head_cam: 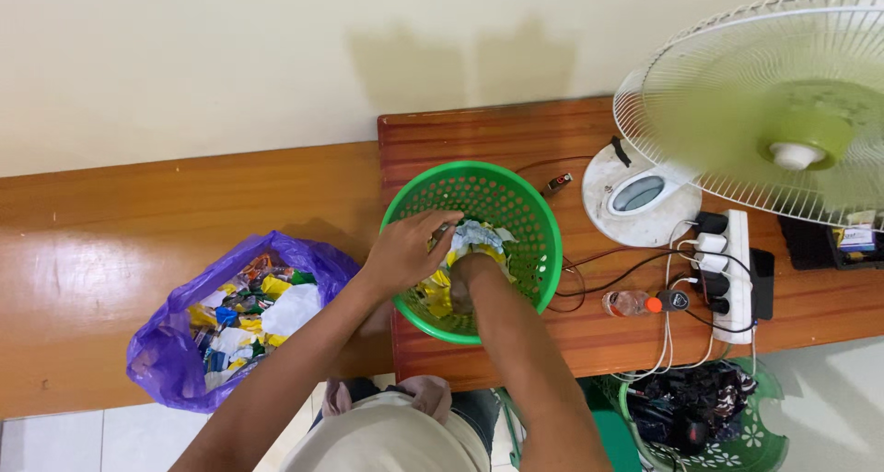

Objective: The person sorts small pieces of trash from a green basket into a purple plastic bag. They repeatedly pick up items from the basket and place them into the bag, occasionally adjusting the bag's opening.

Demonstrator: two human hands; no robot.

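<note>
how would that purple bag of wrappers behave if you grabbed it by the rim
The purple bag looks thin and crumpled, so it would likely sag and fold. Its fill of wrappers suggests it is light for its size. The mouth gapes open, so pieces might spill.

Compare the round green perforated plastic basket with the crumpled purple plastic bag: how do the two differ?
The round green perforated plastic basket is rigid with holed walls; the crumpled purple plastic bag is soft and wrinkled. The basket sits on the reddish wooden table; the bag rests on the lighter wooden bench. Both hands, left hand and right hand, reach into the basket; none touches the bag. Both hold mixed colourful wrappers.
</note>
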